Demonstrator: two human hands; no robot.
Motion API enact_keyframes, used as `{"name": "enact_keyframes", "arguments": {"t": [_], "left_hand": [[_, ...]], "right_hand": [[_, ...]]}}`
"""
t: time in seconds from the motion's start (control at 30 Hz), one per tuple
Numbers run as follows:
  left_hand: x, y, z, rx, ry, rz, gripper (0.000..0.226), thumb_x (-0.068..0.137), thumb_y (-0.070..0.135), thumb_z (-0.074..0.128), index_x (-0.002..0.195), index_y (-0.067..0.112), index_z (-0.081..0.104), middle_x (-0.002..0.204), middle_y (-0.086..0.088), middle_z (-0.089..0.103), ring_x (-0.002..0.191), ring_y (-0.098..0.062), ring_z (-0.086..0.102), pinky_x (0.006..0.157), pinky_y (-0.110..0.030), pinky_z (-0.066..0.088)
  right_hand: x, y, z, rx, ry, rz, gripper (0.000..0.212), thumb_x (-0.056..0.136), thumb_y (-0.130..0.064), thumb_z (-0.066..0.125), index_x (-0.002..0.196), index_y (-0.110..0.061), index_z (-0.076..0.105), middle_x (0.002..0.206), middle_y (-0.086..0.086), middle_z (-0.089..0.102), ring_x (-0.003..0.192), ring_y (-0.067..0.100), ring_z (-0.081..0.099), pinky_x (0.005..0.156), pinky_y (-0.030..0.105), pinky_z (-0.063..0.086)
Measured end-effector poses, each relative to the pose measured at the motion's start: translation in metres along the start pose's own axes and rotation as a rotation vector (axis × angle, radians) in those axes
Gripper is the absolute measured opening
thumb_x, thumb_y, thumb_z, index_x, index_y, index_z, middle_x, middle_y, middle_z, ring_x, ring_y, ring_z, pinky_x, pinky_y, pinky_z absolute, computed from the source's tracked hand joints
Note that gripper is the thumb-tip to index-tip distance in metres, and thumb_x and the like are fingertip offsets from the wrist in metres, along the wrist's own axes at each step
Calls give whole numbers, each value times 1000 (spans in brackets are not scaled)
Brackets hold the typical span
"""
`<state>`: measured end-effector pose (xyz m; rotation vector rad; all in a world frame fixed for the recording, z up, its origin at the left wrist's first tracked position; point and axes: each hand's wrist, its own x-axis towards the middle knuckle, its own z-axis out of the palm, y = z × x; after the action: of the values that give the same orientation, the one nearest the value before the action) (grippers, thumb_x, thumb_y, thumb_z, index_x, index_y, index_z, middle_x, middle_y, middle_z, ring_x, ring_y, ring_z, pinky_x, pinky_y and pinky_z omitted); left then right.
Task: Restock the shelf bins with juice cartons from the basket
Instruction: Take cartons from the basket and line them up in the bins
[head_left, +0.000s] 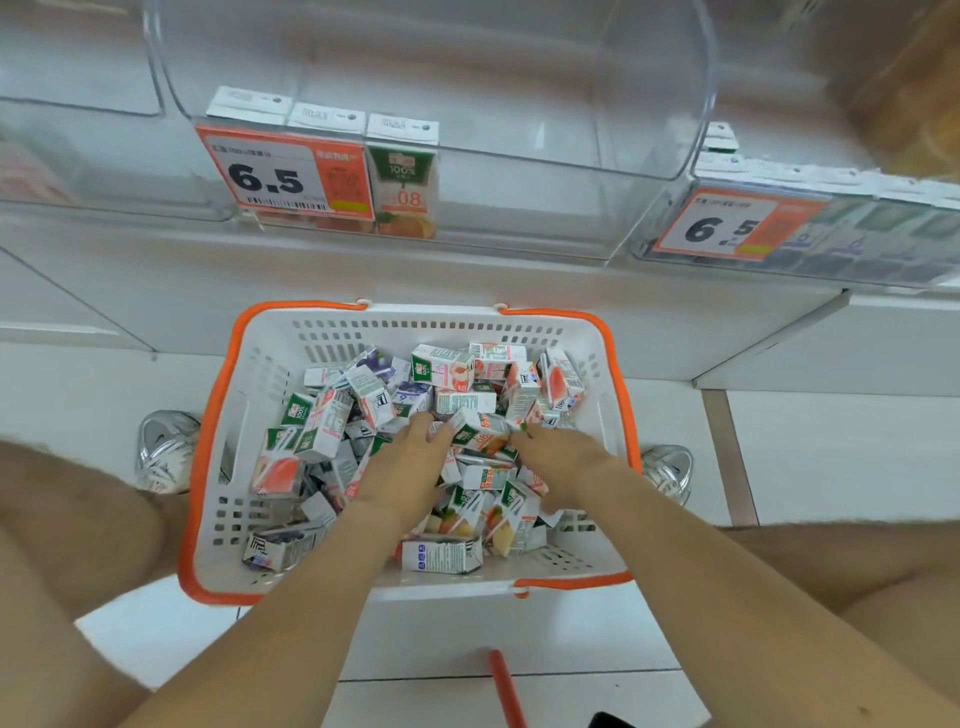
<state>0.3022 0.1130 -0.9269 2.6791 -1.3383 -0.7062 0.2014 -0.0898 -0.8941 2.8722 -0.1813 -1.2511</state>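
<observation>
A big clear bin (519, 130) sits on the shelf, with three cartons (402, 171) standing in its left corner. Below it, on the floor, is a white basket (210, 441) with an orange rim. It holds a messy pile of juice cartons (332, 415). The bin's price tag (283, 174) says "6.5". One of the cartons in the bin says "100%" and "08". The left hand (410, 462) lies on the pile, fingers spread and straight, tips touching an orange carton (480, 430). The right hand (563, 457) touches its other end; I cannot tell how much its fingers bend.
</observation>
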Motion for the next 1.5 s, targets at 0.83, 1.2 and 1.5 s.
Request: {"name": "enact_keyframes", "arguments": {"t": [0.83, 1.2, 1.5], "left_hand": [[-63, 17, -143, -1366, -197, -246, 39, 87, 50, 65, 101, 14, 64, 97, -12, 68, 86, -26, 69, 88, -44, 51], [-94, 24, -242, -1335, 60, -146, 52, 92, 62, 65, 123, 20, 73, 104, -8, 80, 93, -29, 77, 95, -47, 60], [-104, 5, -332, -917, 276, 100, 23, 99, 41, 66, 115, 25, 69, 90, -6, 78, 81, -25, 74, 81, -44, 61]], "right_hand": [[-98, 1, -102, 444, 264, -108, 61, 88, -30, 76, 143, -24, 50, 120, -1, 56, 112, 21, 54, 88, 37, 50], [-167, -26, -196, 503, 689, -234, 44, 92, -30, 69, 135, -26, 59, 124, -7, 63, 111, 7, 49, 90, 26, 39], [-179, -26, -259, 523, 1079, -322, 36, 92, -27, 68, 128, -23, 61, 109, -7, 64, 89, 10, 56, 82, 30, 45]]}}
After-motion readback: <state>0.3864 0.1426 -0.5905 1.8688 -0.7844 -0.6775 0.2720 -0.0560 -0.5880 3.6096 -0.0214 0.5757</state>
